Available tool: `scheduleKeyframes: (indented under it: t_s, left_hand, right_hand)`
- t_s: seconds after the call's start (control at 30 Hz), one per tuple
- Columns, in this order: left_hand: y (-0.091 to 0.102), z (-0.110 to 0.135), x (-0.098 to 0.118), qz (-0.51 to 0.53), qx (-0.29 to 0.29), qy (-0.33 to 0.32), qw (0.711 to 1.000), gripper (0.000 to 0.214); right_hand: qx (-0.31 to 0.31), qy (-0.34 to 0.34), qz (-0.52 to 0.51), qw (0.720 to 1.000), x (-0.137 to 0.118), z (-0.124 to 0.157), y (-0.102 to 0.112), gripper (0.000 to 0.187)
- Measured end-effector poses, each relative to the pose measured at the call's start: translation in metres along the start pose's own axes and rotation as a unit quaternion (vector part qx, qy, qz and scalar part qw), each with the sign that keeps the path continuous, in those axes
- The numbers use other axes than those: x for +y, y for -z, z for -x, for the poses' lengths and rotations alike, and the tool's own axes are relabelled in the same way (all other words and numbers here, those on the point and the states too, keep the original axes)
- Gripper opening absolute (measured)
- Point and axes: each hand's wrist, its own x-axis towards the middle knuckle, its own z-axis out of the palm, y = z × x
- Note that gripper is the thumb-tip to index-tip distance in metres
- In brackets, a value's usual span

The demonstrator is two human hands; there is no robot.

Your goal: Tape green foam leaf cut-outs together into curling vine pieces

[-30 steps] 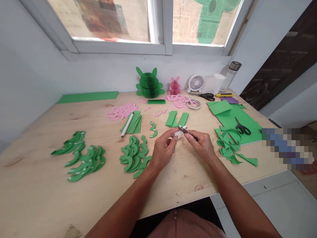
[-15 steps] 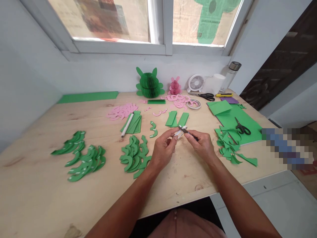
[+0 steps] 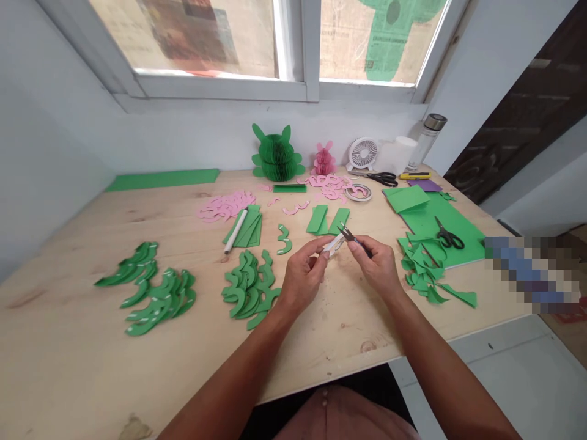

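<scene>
1. Your left hand (image 3: 302, 275) is hovering just above the pale wooden table (image 3: 68, 342). Thumb and fingertips are pinched together on a small white paper strip (image 3: 333, 244), which pokes out up and to the right.
2. Your right hand (image 3: 378, 266) is wrapped around a pair of small dark snips (image 3: 349, 234). The blades stand apart in a little V, right at the far end of the strip. Can't tell if they actually touch it, tbh.
3. So the strip is up off the table, between your two hands, about mid-table near the front edge.
4. Just left of your left hand there's a pile of curved green paper cutouts (image 3: 247, 287) lying on the wood.
5. Right of your right hand is a heap of green paper scraps (image 3: 424, 269). Behind it, black-handled scissors (image 3: 447, 234) lie on a flat green paper sheet (image 3: 463, 244).
6. Just beyond your hands, two green paper rectangles (image 3: 328, 219) lie side by side.
</scene>
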Motion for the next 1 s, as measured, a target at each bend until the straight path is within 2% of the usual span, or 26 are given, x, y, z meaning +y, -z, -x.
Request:
scheduleKeyframes:
  t_s: [0.23, 0.6, 0.77, 0.9, 1.0]
  left_hand:
    - [-0.002, 0.003, -0.002, -0.046, -0.015, -0.025, 0.998, 0.031]
    - [-0.004, 0.006, 0.0, -0.187, -0.014, -0.114, 0.976, 0.035]
    - [-0.005, 0.005, -0.003, -0.192, -0.015, -0.095, 0.977, 0.041]
    - [-0.003, 0.004, -0.002, -0.238, -0.05, -0.083, 0.966, 0.032]
    - [-0.001, 0.003, 0.0, -0.277, -0.037, -0.098, 0.955, 0.027]
  right_hand:
    - [-0.003, -0.05, -0.058, 0.997, -0.007, 0.0, 0.001, 0.029]
    - [0.001, -0.047, -0.051, 0.998, 0.0, -0.001, -0.005, 0.023]
    - [0.012, -0.044, -0.047, 0.998, -0.002, -0.001, -0.002, 0.019]
    - [0.028, -0.057, -0.052, 0.997, -0.007, -0.001, 0.005, 0.017]
    - [0.023, -0.058, -0.06, 0.996, -0.012, 0.0, 0.008, 0.017]
